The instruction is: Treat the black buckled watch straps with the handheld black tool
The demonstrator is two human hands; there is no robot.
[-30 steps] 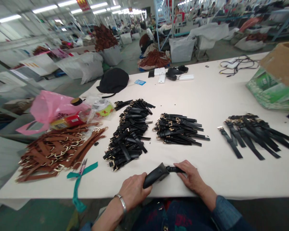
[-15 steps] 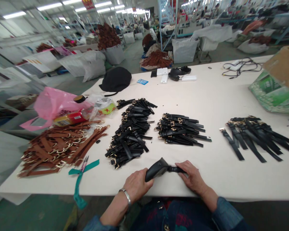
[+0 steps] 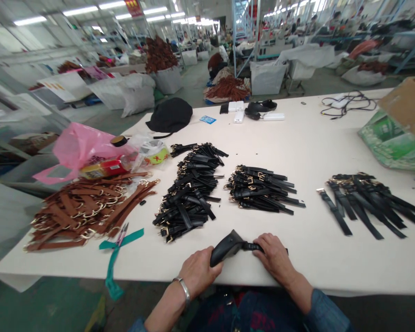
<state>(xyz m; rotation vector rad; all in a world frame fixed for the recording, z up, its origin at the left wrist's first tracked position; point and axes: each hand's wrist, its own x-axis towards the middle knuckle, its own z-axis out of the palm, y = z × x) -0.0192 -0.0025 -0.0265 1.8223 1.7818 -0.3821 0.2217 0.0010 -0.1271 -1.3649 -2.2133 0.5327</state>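
Just above the table's front edge, my left hand (image 3: 200, 269), with a silver bangle on its wrist, is closed around the lower end of a wide, curved black leather piece (image 3: 227, 246). A narrow black strap (image 3: 251, 246) joins this piece on its right side. My right hand (image 3: 275, 256) grips that strap with fingers curled over it; a dark tip shows past the knuckles. Beyond my hands lie a long heap of black buckled straps (image 3: 190, 184) and a smaller pile of black buckled straps (image 3: 263, 189).
Brown straps with metal rings (image 3: 79, 212) lie at left, beside scissors (image 3: 122, 234) with teal ribbon (image 3: 112, 272). More black straps (image 3: 366, 198) are fanned out at right. Further back are a pink bag (image 3: 78, 150), a black cap (image 3: 171, 115) and a green-and-brown box (image 3: 397, 124).
The view has shifted slightly. My right fingers are curled further over the narrow strap, and its tip now shows beyond the hand. My left hand keeps its hold on the leather piece.
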